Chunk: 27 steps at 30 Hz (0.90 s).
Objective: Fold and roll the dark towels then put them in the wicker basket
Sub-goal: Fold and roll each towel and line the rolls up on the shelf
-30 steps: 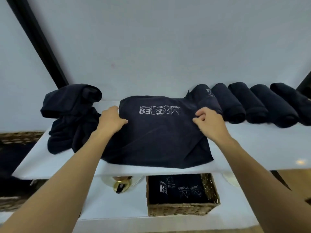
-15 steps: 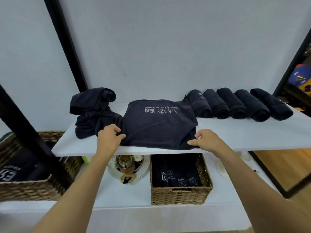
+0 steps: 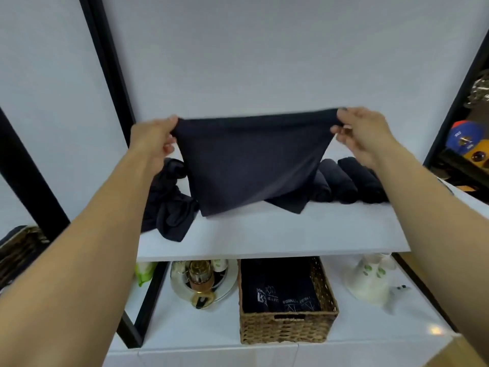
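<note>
A dark towel (image 3: 251, 162) hangs stretched between my two hands above the white shelf (image 3: 264, 234), its lower end still touching the shelf. My left hand (image 3: 156, 139) pinches its left top corner and my right hand (image 3: 362, 133) pinches the right one. Behind it on the right lie several rolled dark towels (image 3: 349, 181); some are hidden by the raised towel. A crumpled heap of dark towels (image 3: 169, 202) sits on the shelf's left. Below the shelf stands a wicker basket (image 3: 288, 327) holding folded dark towels with white print.
On the lower white surface are a round glass tray with bottles (image 3: 203, 282), a green packet (image 3: 144, 271) and a white vase-like object (image 3: 370, 279). Black frame posts (image 3: 105, 56) rise at left. Another wicker basket (image 3: 18, 250) sits far left; a black rack (image 3: 465, 144) stands right.
Both hands took the towel's near edge from the shelf and lifted it up, so the towel now hangs in the air instead of lying flat. The camera view tilted down.
</note>
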Motion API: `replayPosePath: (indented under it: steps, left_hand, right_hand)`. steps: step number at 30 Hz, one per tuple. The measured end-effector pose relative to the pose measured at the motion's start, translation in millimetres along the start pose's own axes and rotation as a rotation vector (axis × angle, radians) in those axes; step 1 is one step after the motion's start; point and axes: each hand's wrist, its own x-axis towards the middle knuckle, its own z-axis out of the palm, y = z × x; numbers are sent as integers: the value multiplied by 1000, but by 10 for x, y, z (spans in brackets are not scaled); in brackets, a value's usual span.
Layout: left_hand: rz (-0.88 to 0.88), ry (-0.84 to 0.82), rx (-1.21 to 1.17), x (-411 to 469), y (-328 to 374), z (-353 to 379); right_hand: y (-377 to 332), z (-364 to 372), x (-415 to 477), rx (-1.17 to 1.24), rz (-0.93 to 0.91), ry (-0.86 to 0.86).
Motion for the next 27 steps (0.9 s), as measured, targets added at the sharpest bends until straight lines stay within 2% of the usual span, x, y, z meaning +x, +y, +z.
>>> replayPosePath:
  steps: [5, 9, 13, 15, 21, 25, 27]
  left_hand:
    - [113, -5, -132, 4, 569, 228]
    - [215, -242, -167, 25, 717, 260]
    - [297, -360, -101, 5, 791, 281]
    - [336, -342, -82, -31, 823, 307]
    - [393, -53, 21, -68, 916, 319]
    - [325, -41, -76, 9, 976, 282]
    - [283, -117, -185, 28, 990, 254]
  right_hand:
    - [-650, 75, 208, -19, -170, 66]
    - [-884, 71, 217, 119, -218, -3]
    - [-966, 47, 171, 84, -283, -133]
    - [-981, 42, 177, 58, -309, -146]
    - [-1015, 13, 232, 46, -320, 17]
    - [-1012, 1, 248, 66, -326, -8]
    - [-1015, -2, 264, 103, -305, -23]
